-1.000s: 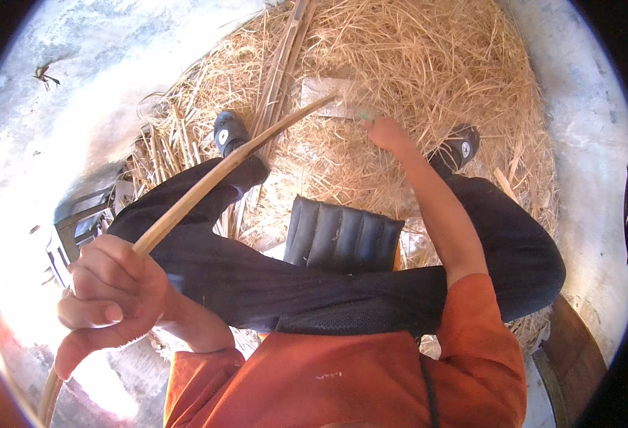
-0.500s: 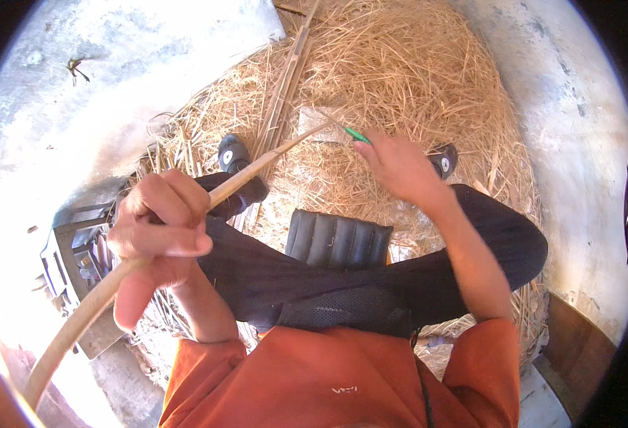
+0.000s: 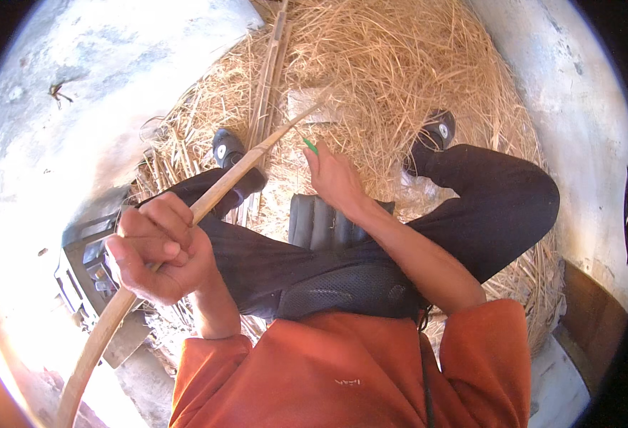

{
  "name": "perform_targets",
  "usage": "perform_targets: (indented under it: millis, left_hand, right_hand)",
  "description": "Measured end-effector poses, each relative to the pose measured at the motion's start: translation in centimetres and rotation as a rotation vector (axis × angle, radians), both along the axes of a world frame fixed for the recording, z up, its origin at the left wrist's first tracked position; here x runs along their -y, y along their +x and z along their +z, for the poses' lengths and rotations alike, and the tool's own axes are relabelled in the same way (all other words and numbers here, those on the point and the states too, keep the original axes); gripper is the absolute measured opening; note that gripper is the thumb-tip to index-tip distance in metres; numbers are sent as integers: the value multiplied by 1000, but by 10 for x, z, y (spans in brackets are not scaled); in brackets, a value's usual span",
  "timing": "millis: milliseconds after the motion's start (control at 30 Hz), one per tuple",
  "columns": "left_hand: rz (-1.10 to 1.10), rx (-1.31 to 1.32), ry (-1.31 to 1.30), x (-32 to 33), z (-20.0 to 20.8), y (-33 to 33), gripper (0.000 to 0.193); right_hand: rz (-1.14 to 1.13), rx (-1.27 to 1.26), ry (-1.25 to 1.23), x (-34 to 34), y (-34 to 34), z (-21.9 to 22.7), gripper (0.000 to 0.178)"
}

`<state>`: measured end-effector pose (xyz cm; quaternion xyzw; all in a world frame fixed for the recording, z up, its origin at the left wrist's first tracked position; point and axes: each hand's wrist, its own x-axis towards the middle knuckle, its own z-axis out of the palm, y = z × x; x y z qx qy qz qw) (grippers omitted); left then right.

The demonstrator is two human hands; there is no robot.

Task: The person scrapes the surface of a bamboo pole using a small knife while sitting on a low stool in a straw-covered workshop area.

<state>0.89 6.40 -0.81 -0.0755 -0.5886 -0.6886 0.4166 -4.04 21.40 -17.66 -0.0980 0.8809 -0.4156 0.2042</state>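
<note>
A long, pale bamboo strip [image 3: 227, 184] runs from the lower left up to a thin far end above the straw-like shavings. My left hand [image 3: 158, 250] is closed around it near its middle. In my right hand [image 3: 337, 180] is a knife with a green handle [image 3: 310, 147]; its fingers are wrapped round the handle. The thin blade points up and left toward the strip and is hard to make out. My right hand is just to the right of the strip's tapered part, and most of the handle is hidden inside it.
Shavings [image 3: 399, 64] cover the floor between curved pale walls. A light block [image 3: 314, 107] lies past the strip's far end. Long split strips [image 3: 265, 85] lie beside my left shoe [image 3: 227, 148]. A ribbed black cushion [image 3: 310, 222] sits between my legs; a metal-framed stand [image 3: 78, 250] is at left.
My right hand has drawn back toward me and to the left with the knife, along the strip. My left hand keeps its hold, slightly turned. My right knee has shifted outward.
</note>
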Motion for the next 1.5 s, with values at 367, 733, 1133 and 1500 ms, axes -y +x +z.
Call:
perform_targets:
  millis: [367, 733, 1133, 1500]
  left_hand:
    - [131, 47, 95, -7, 4, -1, 44]
    - [197, 29, 91, 28, 0, -5, 45]
    - [32, 43, 72, 10, 1, 1, 52]
    - [218, 61, 142, 6, -1, -4, 46]
  right_hand:
    - [32, 71, 82, -7, -16, -22, 42]
    - [54, 100, -101, 11, -2, 1, 35]
    - [94, -146, -66, 25, 1, 13, 33]
    - [64, -41, -46, 21, -3, 6, 42]
